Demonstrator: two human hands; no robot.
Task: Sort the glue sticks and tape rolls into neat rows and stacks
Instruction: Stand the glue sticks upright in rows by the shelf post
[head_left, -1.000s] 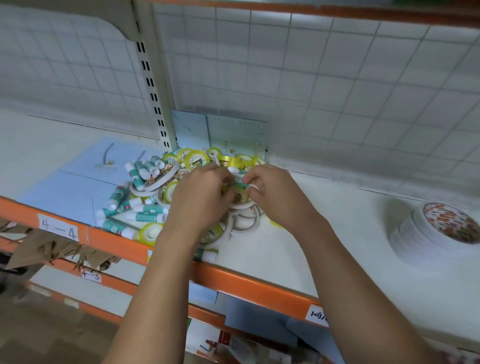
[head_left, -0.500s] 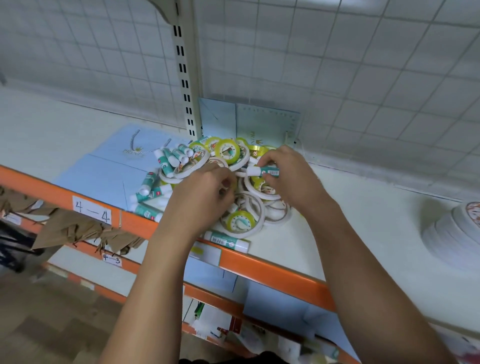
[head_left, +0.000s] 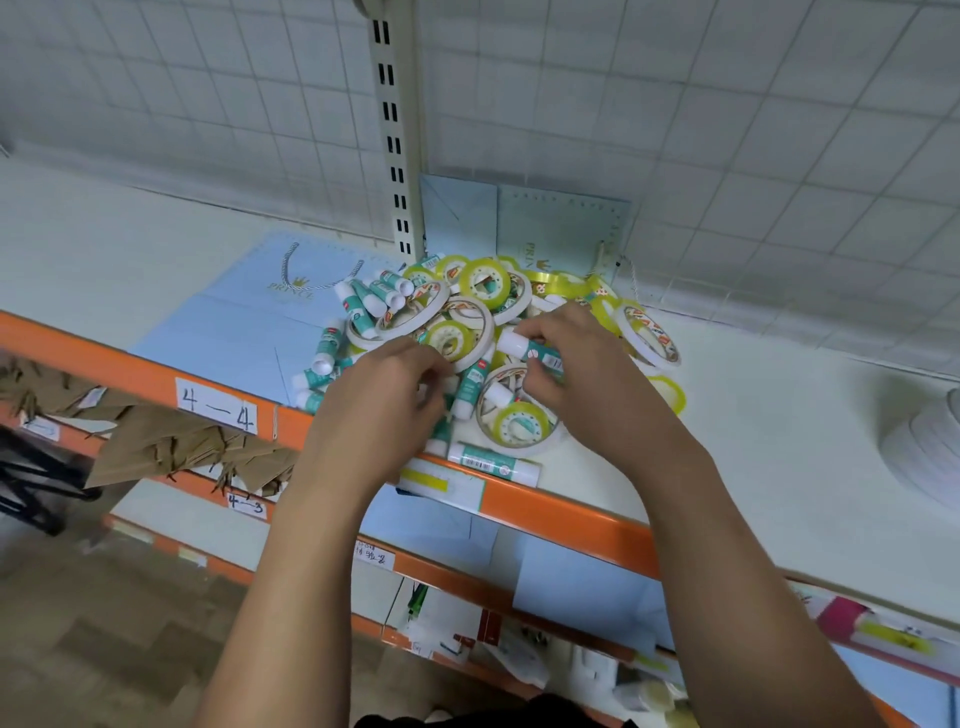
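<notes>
Teal and white, the glue stick (head_left: 537, 355) is pinched between the thumb and curled fingers of my right hand (head_left: 592, 379). It lies roughly level with its white cap pointing left, just above the middle of the heap. My left hand (head_left: 379, 410) is beside it at the heap's near left edge with its fingers curled down among the rolls; I cannot tell whether it grips anything. The heap itself is a jumble on the white shelf (head_left: 753, 441). More glue sticks (head_left: 363, 301) are bunched at its left side, and white tape rings (head_left: 649, 338) and yellow tape rolls (head_left: 485, 280) overlap across the middle and back. One yellow roll (head_left: 522, 423) lies flat inside a white ring just below my right hand. A lone glue stick (head_left: 493, 462) lies along the front edge, touching the orange rail (head_left: 561, 512). Under the left part of the heap lies a flat pale blue paper bag (head_left: 234, 322), and a label reading 4—4 (head_left: 215, 405) is stuck on the rail. Well apart at the far right stands a stack of white tape rolls (head_left: 924, 457). A wire grid panel (head_left: 727, 104) backs the shelf
</notes>
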